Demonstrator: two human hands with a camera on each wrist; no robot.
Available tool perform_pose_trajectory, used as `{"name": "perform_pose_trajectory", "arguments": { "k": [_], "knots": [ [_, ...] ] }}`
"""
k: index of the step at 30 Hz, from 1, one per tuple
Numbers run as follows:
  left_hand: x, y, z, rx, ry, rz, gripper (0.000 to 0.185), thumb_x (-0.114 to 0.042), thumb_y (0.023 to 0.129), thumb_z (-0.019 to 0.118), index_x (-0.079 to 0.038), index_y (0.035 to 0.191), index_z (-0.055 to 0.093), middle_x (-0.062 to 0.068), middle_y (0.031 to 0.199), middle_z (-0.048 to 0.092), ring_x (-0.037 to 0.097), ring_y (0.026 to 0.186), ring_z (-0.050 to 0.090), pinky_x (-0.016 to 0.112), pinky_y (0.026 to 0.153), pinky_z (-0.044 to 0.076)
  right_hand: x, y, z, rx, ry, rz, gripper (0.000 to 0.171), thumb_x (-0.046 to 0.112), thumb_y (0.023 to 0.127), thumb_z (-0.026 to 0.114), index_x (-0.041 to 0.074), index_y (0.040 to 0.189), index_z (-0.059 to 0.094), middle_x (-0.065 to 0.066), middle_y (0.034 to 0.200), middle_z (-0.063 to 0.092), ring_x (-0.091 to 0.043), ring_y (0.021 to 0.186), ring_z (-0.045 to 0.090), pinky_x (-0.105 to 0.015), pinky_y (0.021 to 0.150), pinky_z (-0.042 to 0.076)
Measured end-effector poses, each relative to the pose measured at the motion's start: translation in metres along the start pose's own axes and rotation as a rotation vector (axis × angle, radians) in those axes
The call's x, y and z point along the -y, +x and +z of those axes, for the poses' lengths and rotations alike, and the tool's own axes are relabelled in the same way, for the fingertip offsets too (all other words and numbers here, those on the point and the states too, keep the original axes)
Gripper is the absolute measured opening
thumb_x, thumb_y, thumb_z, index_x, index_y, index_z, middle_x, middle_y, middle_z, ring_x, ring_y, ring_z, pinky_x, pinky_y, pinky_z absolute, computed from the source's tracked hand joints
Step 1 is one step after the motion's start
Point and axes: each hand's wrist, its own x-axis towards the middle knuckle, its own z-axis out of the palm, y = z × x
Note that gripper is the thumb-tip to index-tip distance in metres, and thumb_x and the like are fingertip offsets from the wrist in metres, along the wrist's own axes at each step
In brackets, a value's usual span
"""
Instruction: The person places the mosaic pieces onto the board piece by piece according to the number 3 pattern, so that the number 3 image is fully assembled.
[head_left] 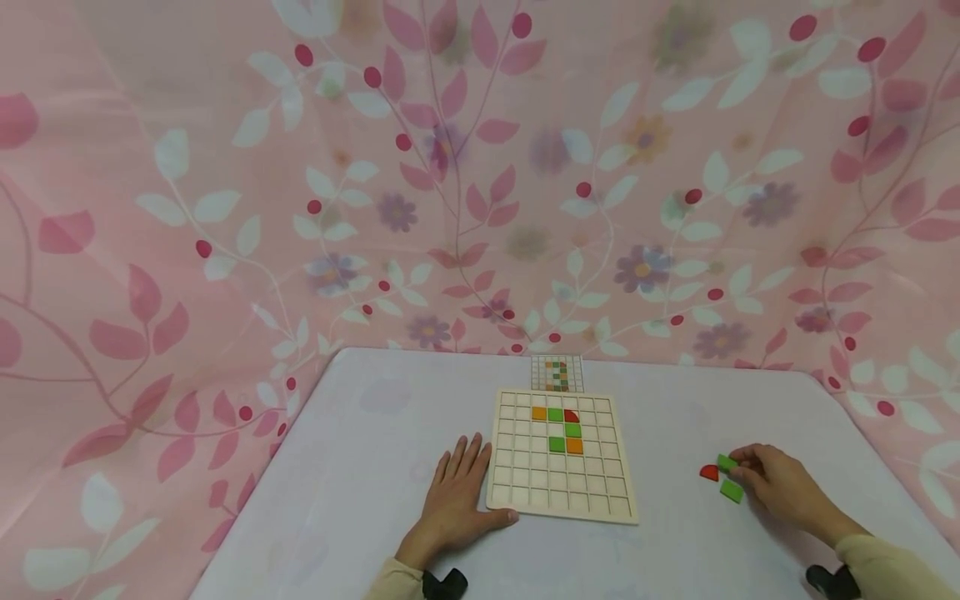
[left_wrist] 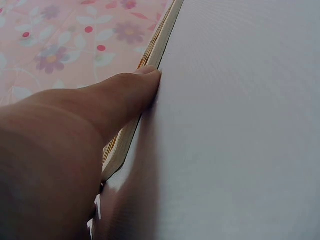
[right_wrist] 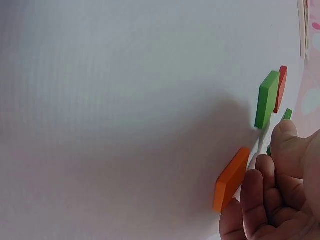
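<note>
Pink floral cloth hangs behind a white table (head_left: 360, 467). Wooden grid board (head_left: 558, 500) lies mid-table with orange, green and red tiles set in its upper rows; small pattern card (head_left: 557, 373) sits just behind it. Left hand (head_left: 453, 496) lies flat, fingers straight, thumb against the board's left edge. Right hand (head_left: 780, 483) rests to the right, well apart from the board, fingers curled over loose tiles: a green tile (head_left: 726, 462) at the fingertips, another green tile (head_left: 731, 491) just under them, a red quarter-round tile (head_left: 708, 472) just left. Wrist view shows an orange tile (right_wrist: 231, 178) touching the curled fingers; actual grip unclear.
</note>
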Motion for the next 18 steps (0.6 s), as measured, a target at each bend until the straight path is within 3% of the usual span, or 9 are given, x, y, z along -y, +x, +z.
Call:
{"name": "perform_pose_trajectory", "arguments": {
  "k": [6,18],
  "knots": [
    [0.000,0.000,0.000,0.020,0.016,-0.020,0.109,-0.079,0.077,0.057,-0.014,0.158,0.024,0.006,0.166,0.014,0.030,0.153,0.007,0.055,0.120,0.011,0.016,-0.004,0.004,-0.066,0.010,-0.062,0.025,0.013,0.091,0.070,-0.002,0.110,0.065,-0.002,0.092,0.066,0.001,0.075,0.055,-0.021,0.063,0.050],
    [0.000,0.001,0.001,0.025,-0.003,-0.028,0.108,-0.076,0.078,0.060,-0.015,0.158,0.024,0.005,0.166,0.013,0.029,0.154,0.005,0.055,0.121,0.008,0.061,-0.003,0.021,-0.081,0.053,-0.125,0.021,0.009,0.086,0.074,0.004,0.105,0.066,0.003,0.090,0.065,0.001,0.076,0.053,-0.021,0.063,0.049]
  ]
}}
